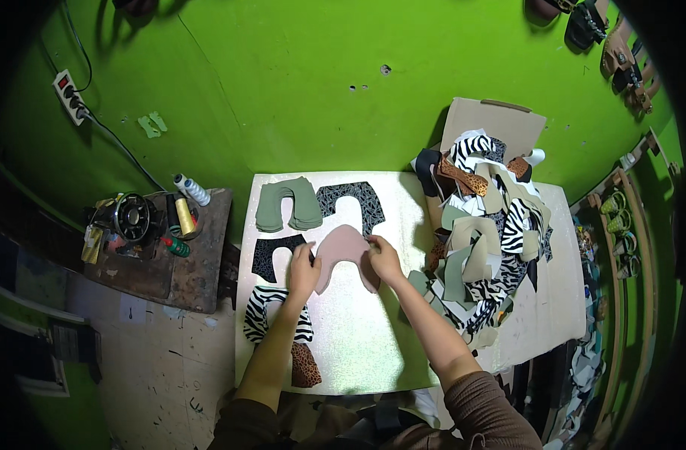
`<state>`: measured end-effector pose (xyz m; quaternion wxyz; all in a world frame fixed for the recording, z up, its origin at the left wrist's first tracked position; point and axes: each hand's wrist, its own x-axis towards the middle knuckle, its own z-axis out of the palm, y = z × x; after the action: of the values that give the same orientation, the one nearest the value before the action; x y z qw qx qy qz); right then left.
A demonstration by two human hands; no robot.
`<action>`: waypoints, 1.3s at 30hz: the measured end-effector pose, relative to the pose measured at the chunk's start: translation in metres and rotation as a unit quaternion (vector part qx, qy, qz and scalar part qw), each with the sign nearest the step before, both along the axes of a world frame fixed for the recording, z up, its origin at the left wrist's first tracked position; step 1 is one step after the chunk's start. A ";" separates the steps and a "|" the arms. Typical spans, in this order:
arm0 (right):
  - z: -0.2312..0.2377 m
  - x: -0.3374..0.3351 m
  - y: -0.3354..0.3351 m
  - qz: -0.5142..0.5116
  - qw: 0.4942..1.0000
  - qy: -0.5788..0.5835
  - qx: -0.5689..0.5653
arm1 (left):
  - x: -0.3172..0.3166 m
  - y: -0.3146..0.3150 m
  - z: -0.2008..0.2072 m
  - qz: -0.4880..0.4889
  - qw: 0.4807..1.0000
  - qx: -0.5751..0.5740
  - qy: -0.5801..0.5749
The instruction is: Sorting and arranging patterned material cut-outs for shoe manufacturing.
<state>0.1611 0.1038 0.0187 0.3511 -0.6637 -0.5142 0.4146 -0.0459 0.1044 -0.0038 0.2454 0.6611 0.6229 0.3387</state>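
Note:
A pink U-shaped piece, like a cut shoe upper and seemingly layered, lies in the middle of the white table with its rounded end away from me. At its left edge is my left hand, fingers closed against it. My right hand grips the opposite edge, thumb and fingers bent around it. Beyond my left hand sits a stack of green U-shaped pieces. Black pieces with a grey line pattern lie beside that stack. Zebra-striped pieces and a leopard-print piece are near my left forearm.
To the right, a big heap of mixed cut pieces spills from a cardboard box. On the left, a sewing machine and thread cones occupy a worn wooden table. Sandals rest on a rack at far right.

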 end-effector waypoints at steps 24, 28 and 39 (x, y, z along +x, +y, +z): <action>0.023 0.099 -0.179 0.300 0.881 -0.278 0.239 | 0.156 -0.132 0.040 -0.231 0.973 0.007 0.006; 0.054 0.162 -0.192 0.212 0.891 -0.263 0.303 | 0.225 -0.145 0.060 -0.235 0.971 0.037 -0.037; 0.054 0.267 -0.197 0.052 0.893 -0.338 0.293 | 0.313 -0.180 0.072 -0.220 0.969 0.100 0.049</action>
<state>0.4278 -0.0930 0.0723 0.3127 -0.6033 -0.7335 0.0132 0.2669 -0.0758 0.0684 0.2156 0.8187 0.4368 0.3040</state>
